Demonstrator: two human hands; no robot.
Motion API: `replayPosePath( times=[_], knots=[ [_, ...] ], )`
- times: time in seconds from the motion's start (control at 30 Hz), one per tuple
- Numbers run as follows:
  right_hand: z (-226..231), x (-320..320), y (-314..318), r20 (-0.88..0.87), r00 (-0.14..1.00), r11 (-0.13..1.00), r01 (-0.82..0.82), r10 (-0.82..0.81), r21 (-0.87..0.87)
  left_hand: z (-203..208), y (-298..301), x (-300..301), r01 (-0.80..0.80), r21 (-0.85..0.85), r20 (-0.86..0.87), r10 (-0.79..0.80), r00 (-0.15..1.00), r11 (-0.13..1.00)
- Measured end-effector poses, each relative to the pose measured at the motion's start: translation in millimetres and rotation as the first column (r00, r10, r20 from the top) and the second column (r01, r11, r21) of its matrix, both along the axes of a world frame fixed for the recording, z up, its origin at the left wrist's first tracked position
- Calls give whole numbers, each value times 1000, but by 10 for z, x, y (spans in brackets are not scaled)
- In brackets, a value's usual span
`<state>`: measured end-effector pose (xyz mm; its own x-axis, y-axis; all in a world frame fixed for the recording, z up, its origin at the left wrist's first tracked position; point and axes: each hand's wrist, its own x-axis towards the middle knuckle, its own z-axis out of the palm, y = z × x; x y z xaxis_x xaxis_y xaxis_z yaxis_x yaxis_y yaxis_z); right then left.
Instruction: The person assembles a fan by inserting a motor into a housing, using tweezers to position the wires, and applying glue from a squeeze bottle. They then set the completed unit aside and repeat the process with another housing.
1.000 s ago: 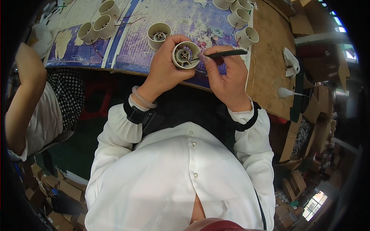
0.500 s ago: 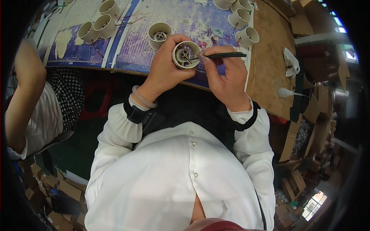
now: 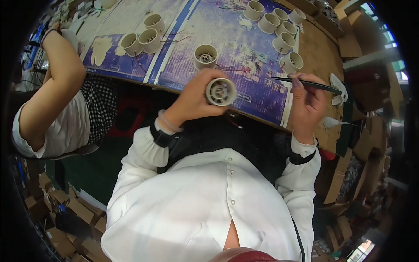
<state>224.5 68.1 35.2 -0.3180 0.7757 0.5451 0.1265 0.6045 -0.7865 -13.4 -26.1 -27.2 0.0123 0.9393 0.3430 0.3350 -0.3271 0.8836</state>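
Observation:
My left hand is wrapped round a white cylindrical motor housing, held just off the table's front edge. Its round opening faces up, with ribs and a slightly blurred centre inside. A thin wire with a pale end hangs below it. In my right hand are black tweezers, gripped with their thin tips pointing left, apart from the housing. A similar housing stands upright on the table just beyond my left hand, a small motor visible inside and reddish wires trailing to its right.
More white housings stand at the back left and along the right, some with loose wires. A white cloth and a white teardrop-shaped bottle lie on brown board. Another person's arm is at the left; cardboard boxes are at the right.
My right hand with the tweezers has drawn away from the housing to the right. My left hand still holds the housing, now nearer the table's front edge. The whole view has shifted.

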Motion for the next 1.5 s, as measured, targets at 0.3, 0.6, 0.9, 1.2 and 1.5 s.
replayPosePath(
  times=[0.3, 0.6, 0.9, 1.2, 1.5],
  knots=[
    [-22, 514, 805, 43, 988, 944, 157, -151, -289, 6, -108, -283, -391, 268, -375, 469, 800, 881],
    [-403, 327, 1301, 467, 884, 999, 6, 16, -46, -59, 70, -257, -470, 187, -363, 506, 783, 862],
    [-157, 135, 665, 425, 802, 883, -251, 420, -397, -52, -59, -251, -538, 167, -9, 547, 837, 826],
    [-133, 112, 408, 293, 917, 957, -224, 270, -183, 69, 49, -201, -526, 362, 104, 528, 843, 769],
    [-177, 278, 360, 723, 665, 979, 184, -188, 85, 246, -17, 162, -62, 148, 91, 49, 995, 987]
  ],
)
